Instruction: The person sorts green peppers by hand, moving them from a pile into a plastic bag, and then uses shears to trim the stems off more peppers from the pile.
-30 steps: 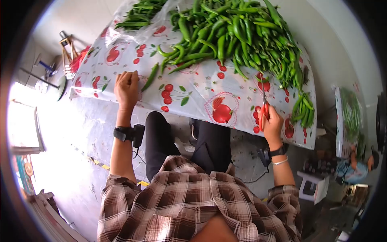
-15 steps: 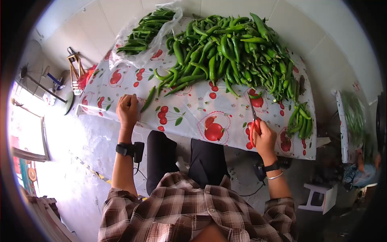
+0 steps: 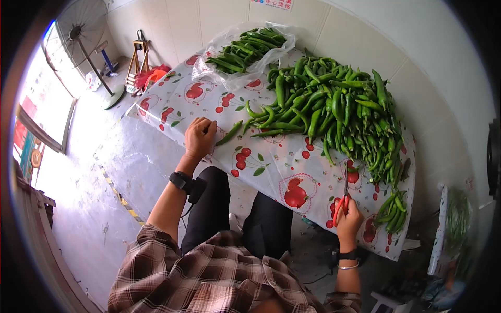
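My left hand (image 3: pixel 201 136) rests closed at the table's near edge, its fingers curled; no object shows in it. Just right of it lies a single green chili pepper (image 3: pixel 229 133), apart from the pile. In my right hand (image 3: pixel 349 221) is a pair of scissors (image 3: pixel 343 204) with red handles, blades pointing away from me over the tablecloth. Beyond the blade tips spreads a large heap of green peppers (image 3: pixel 334 104). A small group of peppers (image 3: pixel 392 213) lies to the right of my right hand.
A clear plastic bag (image 3: pixel 287 46) with more peppers stands at the back of the fruit-patterned tablecloth (image 3: pixel 271 182). Left on the floor are a standing fan (image 3: pixel 112 98) and a wooden folding stand (image 3: pixel 138 60). At far right, another surface (image 3: pixel 437 229) holds green produce.
My view has turned left, so the table appears rotated and shifted right and down. Both hands remain near the same spots on the table; the scissors stay in my right hand.
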Demonstrator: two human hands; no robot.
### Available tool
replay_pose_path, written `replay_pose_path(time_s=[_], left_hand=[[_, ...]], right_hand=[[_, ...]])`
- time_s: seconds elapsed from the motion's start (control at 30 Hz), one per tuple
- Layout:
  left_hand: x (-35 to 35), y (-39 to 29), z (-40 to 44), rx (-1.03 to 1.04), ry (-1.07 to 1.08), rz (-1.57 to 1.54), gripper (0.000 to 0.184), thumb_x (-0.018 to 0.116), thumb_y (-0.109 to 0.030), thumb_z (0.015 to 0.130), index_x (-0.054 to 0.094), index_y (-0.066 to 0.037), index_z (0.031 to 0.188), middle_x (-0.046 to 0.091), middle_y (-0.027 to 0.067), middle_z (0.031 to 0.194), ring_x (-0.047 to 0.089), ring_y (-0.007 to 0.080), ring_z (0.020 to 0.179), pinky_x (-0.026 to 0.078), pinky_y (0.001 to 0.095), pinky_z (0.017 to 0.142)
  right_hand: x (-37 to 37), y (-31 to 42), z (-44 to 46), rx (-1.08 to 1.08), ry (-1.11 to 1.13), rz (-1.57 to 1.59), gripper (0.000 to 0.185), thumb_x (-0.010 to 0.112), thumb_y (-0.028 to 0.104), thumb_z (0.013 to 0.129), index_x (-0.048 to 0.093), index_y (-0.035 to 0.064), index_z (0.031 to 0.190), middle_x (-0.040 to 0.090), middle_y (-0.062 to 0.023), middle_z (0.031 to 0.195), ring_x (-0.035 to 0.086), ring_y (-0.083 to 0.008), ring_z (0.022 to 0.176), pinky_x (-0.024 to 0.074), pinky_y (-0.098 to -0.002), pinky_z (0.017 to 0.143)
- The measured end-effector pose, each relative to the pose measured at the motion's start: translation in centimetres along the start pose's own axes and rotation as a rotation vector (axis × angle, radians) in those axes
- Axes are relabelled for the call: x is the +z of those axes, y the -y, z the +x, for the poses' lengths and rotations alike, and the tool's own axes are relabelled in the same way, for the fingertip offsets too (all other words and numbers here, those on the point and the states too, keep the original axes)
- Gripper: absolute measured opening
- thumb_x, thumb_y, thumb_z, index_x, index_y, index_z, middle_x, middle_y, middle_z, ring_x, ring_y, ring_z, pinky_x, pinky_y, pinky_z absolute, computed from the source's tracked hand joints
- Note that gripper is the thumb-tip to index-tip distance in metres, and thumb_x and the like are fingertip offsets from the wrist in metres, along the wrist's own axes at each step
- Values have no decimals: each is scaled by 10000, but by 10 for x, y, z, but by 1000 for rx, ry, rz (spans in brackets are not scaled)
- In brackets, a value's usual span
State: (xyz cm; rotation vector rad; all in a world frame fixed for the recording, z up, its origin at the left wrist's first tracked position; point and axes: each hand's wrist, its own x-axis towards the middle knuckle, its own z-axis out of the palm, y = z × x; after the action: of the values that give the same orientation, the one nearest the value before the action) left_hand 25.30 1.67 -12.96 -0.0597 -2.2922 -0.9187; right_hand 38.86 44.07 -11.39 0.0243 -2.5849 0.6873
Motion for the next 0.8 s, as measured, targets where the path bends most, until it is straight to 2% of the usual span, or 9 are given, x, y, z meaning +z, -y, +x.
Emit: replay_pose_path(time_s=[0.17,0.2,0.27,0.53,0.6,0.8], left_hand=[[-1,0,-3,35,-10,-3,185,604,-142,792,560,-12,669,526,87,666,520,263,681,421,356,614],[-1,1,-2,23,-31,-3,185,604,-142,792,560,-12,669,526,87,666,520,263,681,421,356,614],[1,4,-4,45,-31,-25,167,611,-142,789,574,-18,683,528,82,665,521,257,681,423,355,613],[-2,2,-5,7,-33,-33,171,596,-119,799,563,0,681,517,96,656,508,263,660,414,345,612],[0,4,-7,61,-55,-12,175,596,-124,802,564,2,685,516,98,659,503,270,660,411,349,610],[1,4,-6,-9,-3,25,208,591,-213,815,611,-32,714,572,81,713,550,274,744,448,370,662]], right_hand=[[2,2,0,-8,-33,5,237,681,215,796,544,22,775,565,-172,641,570,-357,574,427,-387,514],[1,3,-1,86,14,-18,252,685,229,797,544,22,781,564,-169,642,571,-353,579,426,-388,521],[8,-9,-5,96,-9,59,267,695,245,791,547,23,785,557,-163,636,562,-345,574,422,-386,519],[7,0,-4,70,-23,27,306,708,243,785,499,36,702,553,-140,615,541,-309,533,417,-371,506],[3,14,-2,59,-47,61,306,702,243,797,496,38,701,552,-127,606,537,-290,519,412,-362,498],[6,11,-5,74,-56,7,308,697,257,805,502,35,719,563,-128,622,543,-289,518,411,-360,488]])
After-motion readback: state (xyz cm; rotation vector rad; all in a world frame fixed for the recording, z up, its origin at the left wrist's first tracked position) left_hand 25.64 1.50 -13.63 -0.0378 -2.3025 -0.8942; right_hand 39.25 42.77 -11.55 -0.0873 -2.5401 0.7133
